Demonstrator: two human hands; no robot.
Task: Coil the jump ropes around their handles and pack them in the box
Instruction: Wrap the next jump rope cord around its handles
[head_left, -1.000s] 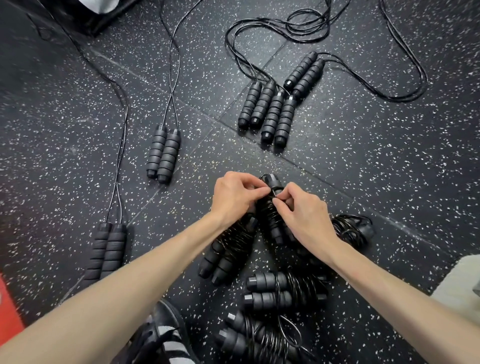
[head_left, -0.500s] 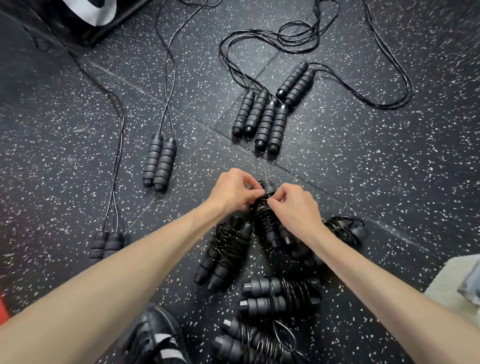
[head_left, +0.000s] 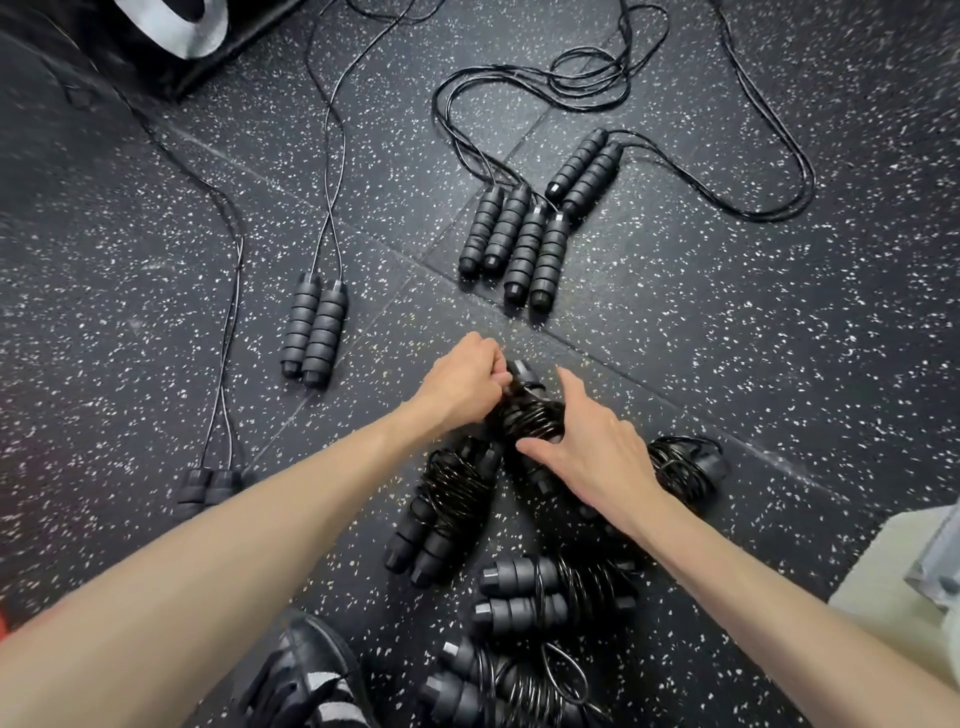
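- Roughly at the halfway mark, by my judgement: the left hand (head_left: 462, 382) has its grip curled tight round the top of a black jump rope bundle with cord wound round its ribbed foam handles (head_left: 530, 415), held over the black speckled rubber floor (head_left: 727, 338).
- The right hand (head_left: 597, 452) lies against the near side of that bundle, fingers mostly straight, thumb touching the coils; its grip looks loose, steadying more than clamping.
- Just below the grip lie four finished coiled bundles: one (head_left: 441, 509) to its left, one (head_left: 685, 462) to its right, two nearer the person (head_left: 556, 592) (head_left: 498, 691).
- Beyond the grip, ropes are left to wind: a cluster of six handles (head_left: 530, 228) with loose cord, a pair (head_left: 314, 332) to the left, another pair (head_left: 210, 486) further left.
- Packing looks not yet begun. A pale object (head_left: 904, 587) at the right edge may be the box; I cannot tell, and its inside is hidden.
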